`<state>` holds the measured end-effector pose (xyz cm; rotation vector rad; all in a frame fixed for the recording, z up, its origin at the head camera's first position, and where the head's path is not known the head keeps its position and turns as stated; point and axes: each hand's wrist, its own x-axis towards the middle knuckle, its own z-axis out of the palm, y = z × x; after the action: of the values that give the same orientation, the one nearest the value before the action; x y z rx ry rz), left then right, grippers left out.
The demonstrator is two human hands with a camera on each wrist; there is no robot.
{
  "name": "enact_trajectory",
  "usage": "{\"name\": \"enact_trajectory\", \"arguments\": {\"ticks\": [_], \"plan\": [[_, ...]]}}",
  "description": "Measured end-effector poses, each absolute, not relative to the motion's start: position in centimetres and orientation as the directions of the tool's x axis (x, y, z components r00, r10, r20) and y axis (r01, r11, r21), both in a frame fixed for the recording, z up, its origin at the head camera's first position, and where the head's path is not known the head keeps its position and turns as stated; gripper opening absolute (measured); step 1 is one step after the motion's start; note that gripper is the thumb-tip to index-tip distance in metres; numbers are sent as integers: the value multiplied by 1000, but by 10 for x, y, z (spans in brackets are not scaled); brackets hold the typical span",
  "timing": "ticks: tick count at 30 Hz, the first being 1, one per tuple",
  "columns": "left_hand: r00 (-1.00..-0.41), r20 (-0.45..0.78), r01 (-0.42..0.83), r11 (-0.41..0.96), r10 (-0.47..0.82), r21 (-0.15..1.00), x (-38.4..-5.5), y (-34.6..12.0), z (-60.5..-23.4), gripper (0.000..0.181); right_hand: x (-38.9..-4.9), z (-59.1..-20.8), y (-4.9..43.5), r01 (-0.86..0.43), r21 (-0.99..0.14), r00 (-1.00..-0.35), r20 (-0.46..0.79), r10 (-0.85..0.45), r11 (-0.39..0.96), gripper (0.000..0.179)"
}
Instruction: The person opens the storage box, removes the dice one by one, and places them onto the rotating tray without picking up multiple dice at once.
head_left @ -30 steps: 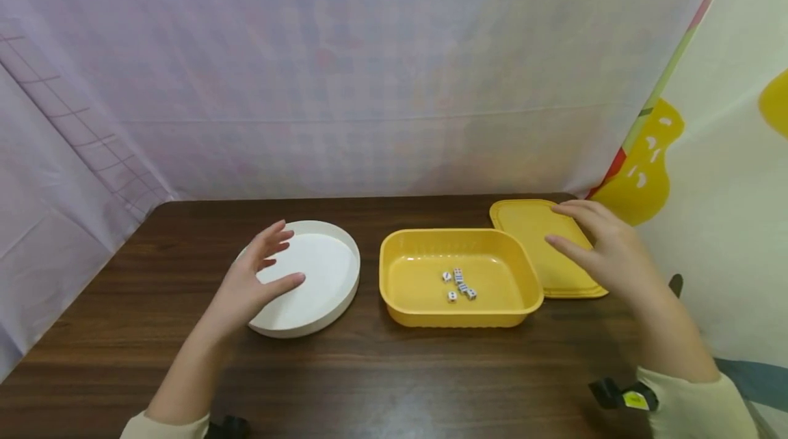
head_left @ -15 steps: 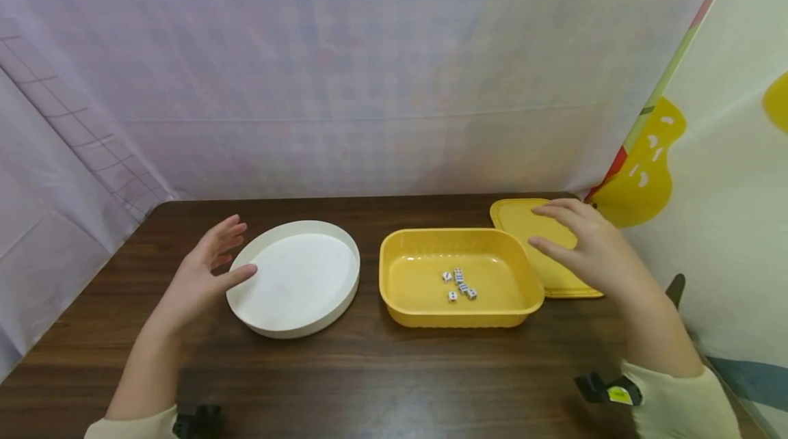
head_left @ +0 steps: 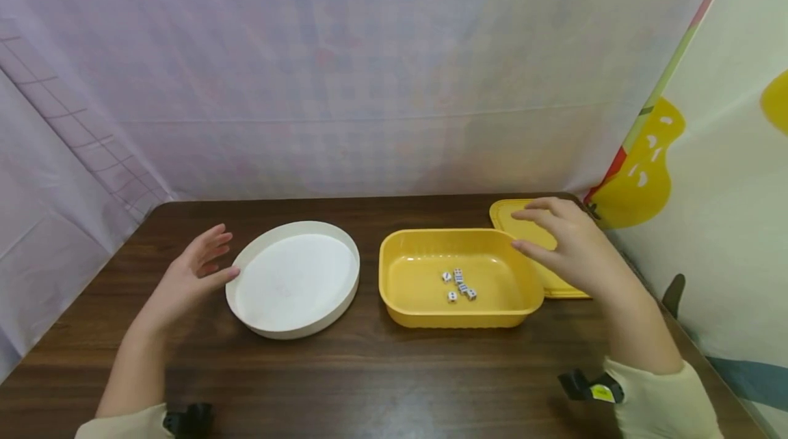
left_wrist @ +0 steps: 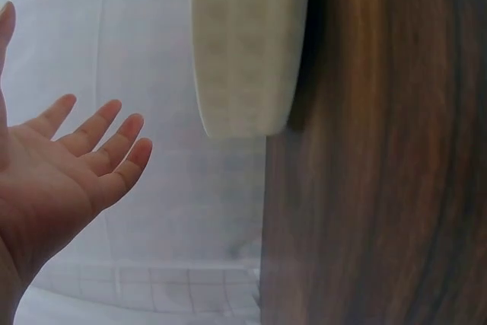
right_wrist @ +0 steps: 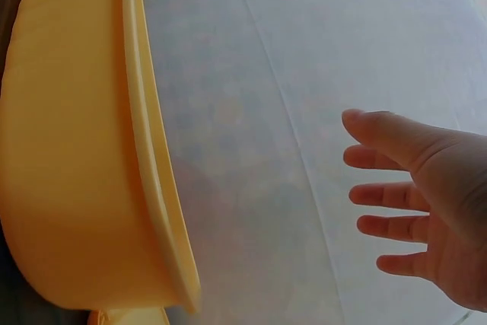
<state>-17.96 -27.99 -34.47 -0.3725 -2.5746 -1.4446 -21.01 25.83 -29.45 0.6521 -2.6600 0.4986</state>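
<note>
A: How do the fingers of the left hand (head_left: 185, 278) lie?

B: Spread and slightly bent, raised in the air just beside the left rim of a round white tray (head_left: 295, 282); the left wrist view shows a gap.

A: And the right hand (head_left: 572, 244)?

B: Its fingers are also parted and gently bent, partly hiding a flat yellow lid (head_left: 557, 283). The thumb is near the right end of a yellow box (head_left: 455, 319), apart from it.

A: What does the box hold?

B: Several small white dice (head_left: 452, 297), clustered near the middle of its floor.

A: Further out?

B: Tray, box and lid are on a dark wooden surface (head_left: 382, 377), box between the other two. A pale checked cloth (head_left: 369, 70) hangs behind.
</note>
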Motion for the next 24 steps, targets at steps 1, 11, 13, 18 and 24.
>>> {"name": "enact_trajectory", "arguments": {"ticks": [1, 11, 13, 18, 24], "plan": [[-959, 251, 284, 498, 135, 819, -180, -282, -346, 77, -210, -295, 257, -510, -242, -821, 425, -382, 826, 42], [-970, 186, 238, 444, 157, 864, -182, -294, -357, 73, -211, -294, 243, -538, -209, -801, 430, -418, 817, 39], [-970, 181, 233, 429, 160, 873, -182, -297, -359, 72, -212, -293, 240, -548, -200, -793, 435, -427, 812, 38], [-974, 155, 212, 410, 167, 887, -183, -301, -363, 70, -214, -295, 234, -612, -130, -722, 495, -484, 780, 36], [-975, 117, 181, 380, 187, 907, -182, -305, -368, 71, -217, -303, 227, -642, -99, -692, 501, -520, 760, 34]]}}
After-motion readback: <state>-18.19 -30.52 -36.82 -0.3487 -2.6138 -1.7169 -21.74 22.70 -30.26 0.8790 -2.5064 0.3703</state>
